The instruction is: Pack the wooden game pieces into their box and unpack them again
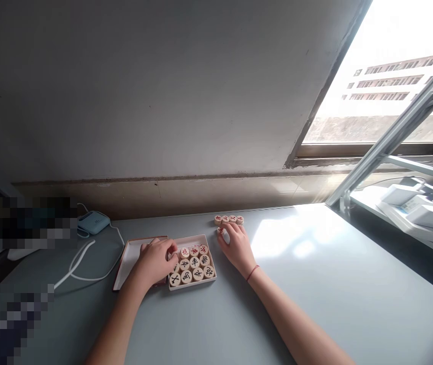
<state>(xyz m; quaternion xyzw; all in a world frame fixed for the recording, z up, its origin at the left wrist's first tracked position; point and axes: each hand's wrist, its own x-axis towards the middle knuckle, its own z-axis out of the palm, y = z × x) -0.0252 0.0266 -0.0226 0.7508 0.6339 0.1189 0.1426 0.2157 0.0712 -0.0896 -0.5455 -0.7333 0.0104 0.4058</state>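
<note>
A shallow cardboard box (208, 284) lies on the grey table (315, 284), filled with several round wooden chess discs (194, 262) marked in red and black. My left hand (156, 261) rests at the box's left edge, fingers curled over a disc in the box's near-left corner. My right hand (236, 247) lies to the right of the box, its fingertips pinching a red-marked disc (220, 230). Just beyond it, a short row of discs (229, 219) stands on the table. The box lid (129, 256) lies open side up to the left of the box.
A small blue device (93, 222) with a white cable (83, 263) sits at the table's back left. White power adapters (416, 205) lie on a ledge at the right under the window frame (387, 142). A wall runs behind the table.
</note>
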